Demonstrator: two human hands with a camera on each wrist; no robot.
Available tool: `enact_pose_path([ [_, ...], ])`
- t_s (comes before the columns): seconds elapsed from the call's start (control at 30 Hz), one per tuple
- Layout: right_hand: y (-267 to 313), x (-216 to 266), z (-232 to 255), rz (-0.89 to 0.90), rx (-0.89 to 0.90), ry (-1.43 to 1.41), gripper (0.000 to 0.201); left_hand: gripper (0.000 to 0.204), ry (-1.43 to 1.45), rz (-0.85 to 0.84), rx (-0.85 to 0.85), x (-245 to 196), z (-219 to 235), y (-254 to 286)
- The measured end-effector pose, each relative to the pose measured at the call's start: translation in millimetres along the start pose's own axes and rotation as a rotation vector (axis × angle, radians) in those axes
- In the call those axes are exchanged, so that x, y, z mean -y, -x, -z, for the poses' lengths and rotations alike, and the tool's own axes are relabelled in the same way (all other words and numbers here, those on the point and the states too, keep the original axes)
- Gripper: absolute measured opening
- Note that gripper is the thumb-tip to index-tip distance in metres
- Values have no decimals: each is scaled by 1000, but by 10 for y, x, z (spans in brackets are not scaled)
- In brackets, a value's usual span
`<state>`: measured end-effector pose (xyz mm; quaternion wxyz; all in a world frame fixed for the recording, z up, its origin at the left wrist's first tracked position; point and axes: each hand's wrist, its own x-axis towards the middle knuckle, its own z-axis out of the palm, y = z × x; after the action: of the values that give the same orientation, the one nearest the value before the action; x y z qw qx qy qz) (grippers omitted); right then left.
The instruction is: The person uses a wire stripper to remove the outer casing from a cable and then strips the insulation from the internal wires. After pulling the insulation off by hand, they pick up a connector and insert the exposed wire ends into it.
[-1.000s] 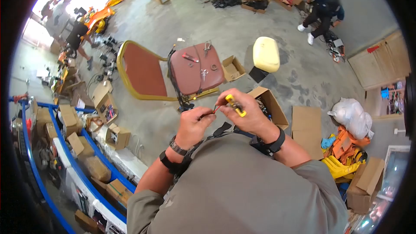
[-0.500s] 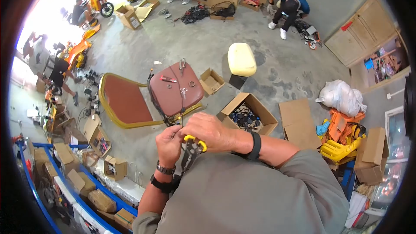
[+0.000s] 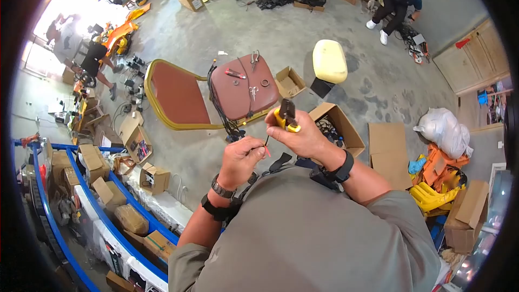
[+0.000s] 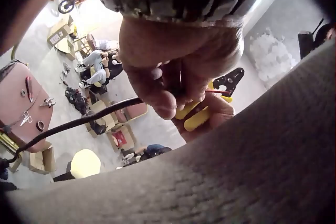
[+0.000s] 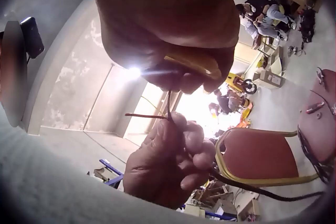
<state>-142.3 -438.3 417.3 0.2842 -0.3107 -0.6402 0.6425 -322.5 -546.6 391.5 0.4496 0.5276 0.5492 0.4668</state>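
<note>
My left hand (image 3: 240,163) pinches the end of a black cable (image 4: 79,121), which runs down toward the chair seat. Two thin wires, a red one (image 5: 144,115) and a dark one (image 5: 169,103), stick out past its fingertips. Close by on the right, my right hand (image 3: 306,139) holds yellow-handled pliers (image 3: 287,118), their dark head pointing up and away. In the right wrist view the dark wire reaches up to the right hand's fingers; whether they pinch it is hard to tell.
A red chair seat (image 3: 244,87) with scissors, a red tool and tape lies ahead, beside a chair back (image 3: 175,95). An open box (image 3: 341,132) of cables sits right of the hands. Blue rails (image 3: 102,205) stand left; a cream stool (image 3: 330,61) is farther off.
The pliers, head down by the left hand half a second ago, now point upward. My right hand has moved right, away from the left, and the wires show between them.
</note>
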Motion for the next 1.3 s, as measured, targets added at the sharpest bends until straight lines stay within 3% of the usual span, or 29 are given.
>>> enact_pose_path([
  [0.07, -5, -37, 3, 5, 2, 7, 20, 7, -19, 21, 42, -36, 1, 0],
  [0.2, -54, -253, 58, 15, 81, -112, 20, 6, -18, -99, 79, 41, 0, -9],
  [0.27, -51, -307, 67, -118, 169, -222, 19, 7, -69, -153, 98, 24, -20, 13],
  [0.33, -69, -301, 93, -223, 226, -285, 19, 7, -63, -145, 89, -48, -47, 48],
  [0.47, -43, -242, 90, -201, 23, -175, 25, 7, -33, -29, -40, -10, -61, 52],
  [0.7, 76, -68, 31, -177, 291, -166, 16, 7, -104, -90, -125, -18, -67, 73],
  [0.87, 67, -119, 19, -187, 288, -193, 20, 6, -93, -118, -162, 49, -82, 81],
  [1.07, 30, -128, 16, -194, 255, -181, 20, 6, 110, 65, -172, 62, -100, 47],
  [1.3, 167, -255, 140, -357, 296, -165, 39, 11, 140, -4, -182, 139, -35, 6],
])
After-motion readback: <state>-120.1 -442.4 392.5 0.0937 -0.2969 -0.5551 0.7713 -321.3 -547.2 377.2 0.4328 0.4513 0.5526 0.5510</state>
